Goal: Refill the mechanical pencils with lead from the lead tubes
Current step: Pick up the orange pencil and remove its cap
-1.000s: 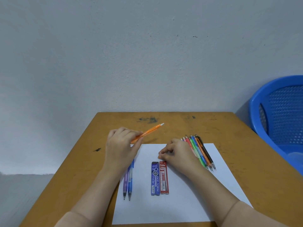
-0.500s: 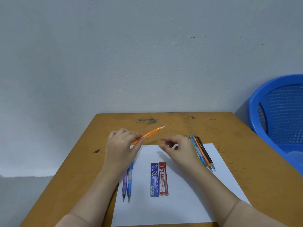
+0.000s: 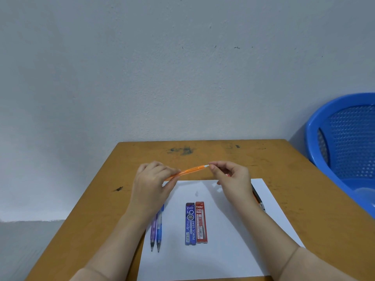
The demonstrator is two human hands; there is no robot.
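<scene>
Gripping the orange pencil (image 3: 190,170), the left hand (image 3: 150,185) waits. The right hand (image 3: 233,179) has moved from the lead tubes (image 3: 190,224) at six o'clock to pinch its cap (image 3: 206,165); uncapping looks next.

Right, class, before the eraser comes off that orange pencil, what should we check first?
1. Left hand grips the orange mechanical pencil: ok.
2. Right hand is at its white eraser: ok.
3. Eraser firmly pinched: cannot tell.
4. Blue lead tube and red lead tube lie side by side on the white paper: ok.
5. A tube already open: cannot tell.
</scene>
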